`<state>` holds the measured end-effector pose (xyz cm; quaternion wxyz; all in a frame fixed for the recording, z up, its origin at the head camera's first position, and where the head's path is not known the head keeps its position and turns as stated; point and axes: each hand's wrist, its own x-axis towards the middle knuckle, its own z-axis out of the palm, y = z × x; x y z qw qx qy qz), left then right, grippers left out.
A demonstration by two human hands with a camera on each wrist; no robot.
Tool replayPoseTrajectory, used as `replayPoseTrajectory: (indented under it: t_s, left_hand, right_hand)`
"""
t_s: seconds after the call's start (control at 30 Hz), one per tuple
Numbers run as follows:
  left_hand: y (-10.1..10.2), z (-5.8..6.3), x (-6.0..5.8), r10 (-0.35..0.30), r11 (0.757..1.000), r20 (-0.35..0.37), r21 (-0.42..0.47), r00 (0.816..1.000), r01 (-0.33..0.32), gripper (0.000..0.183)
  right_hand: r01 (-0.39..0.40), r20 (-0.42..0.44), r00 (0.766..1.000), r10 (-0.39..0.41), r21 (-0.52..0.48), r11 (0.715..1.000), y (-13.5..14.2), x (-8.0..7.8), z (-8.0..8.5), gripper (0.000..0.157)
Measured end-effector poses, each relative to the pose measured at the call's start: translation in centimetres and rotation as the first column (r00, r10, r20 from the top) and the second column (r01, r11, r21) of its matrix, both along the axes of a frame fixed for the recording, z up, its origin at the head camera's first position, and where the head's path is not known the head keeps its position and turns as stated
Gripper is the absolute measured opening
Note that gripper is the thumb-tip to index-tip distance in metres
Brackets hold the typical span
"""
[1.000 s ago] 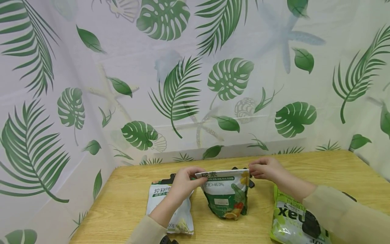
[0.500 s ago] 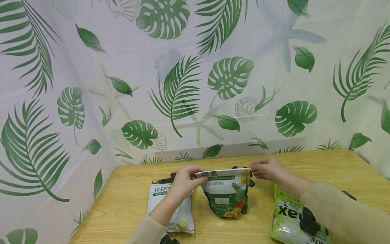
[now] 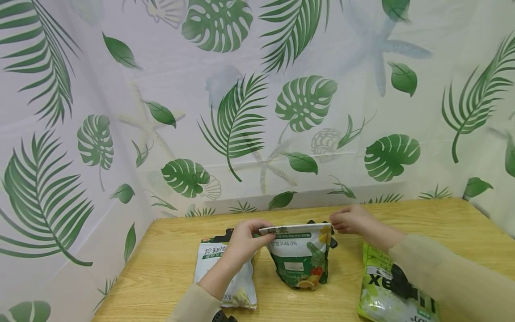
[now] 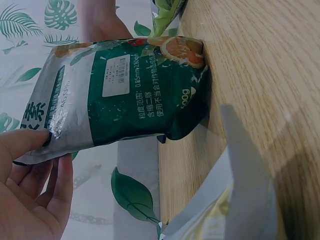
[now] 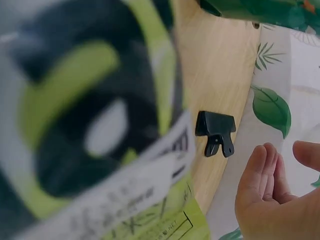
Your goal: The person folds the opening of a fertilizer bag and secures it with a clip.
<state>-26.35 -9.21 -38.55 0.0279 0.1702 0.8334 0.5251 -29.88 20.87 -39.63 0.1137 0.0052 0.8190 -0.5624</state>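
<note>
My left hand (image 3: 254, 237) pinches the top left corner of a green-and-white fertilizer bag (image 3: 297, 266), thumb in front and fingers behind. The bag stands upright on the table, its white top edge pulled straight. In the left wrist view the bag (image 4: 125, 90) shows a barcode label and an orange slice. Beside the bag's top right corner is my right hand (image 3: 349, 220), fingertips close to it. In the right wrist view the right hand (image 5: 272, 192) has bent fingers with a gap to the thumb and nothing between them.
A white pouch (image 3: 241, 286) lies left of the standing bag, with a black clip (image 3: 223, 236) at its top. A lime-green bag (image 3: 374, 295) lies at right under the right forearm. Another black clip (image 5: 216, 131) rests on the wooden table (image 3: 161, 268). A leaf-print cloth (image 3: 249, 197) hangs behind.
My right wrist and sleeve have risen slightly and shifted left, uncovering different parts of the lime-green bag. The left hand and the fertilizer bag stay in place.
</note>
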Motion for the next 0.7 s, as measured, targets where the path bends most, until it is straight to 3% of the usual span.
replayPoseTrajectory:
  t_s: [0.7]
  left_hand:
    - [0.0, 0.0, 0.1, -0.005, 1.000, -0.004, 0.021, 1.000, 0.005, 0.016]
  right_hand:
    - [-0.024, 0.032, 0.999, 0.021, 0.093, 0.995, -0.5, -1.8, 0.0, 0.043]
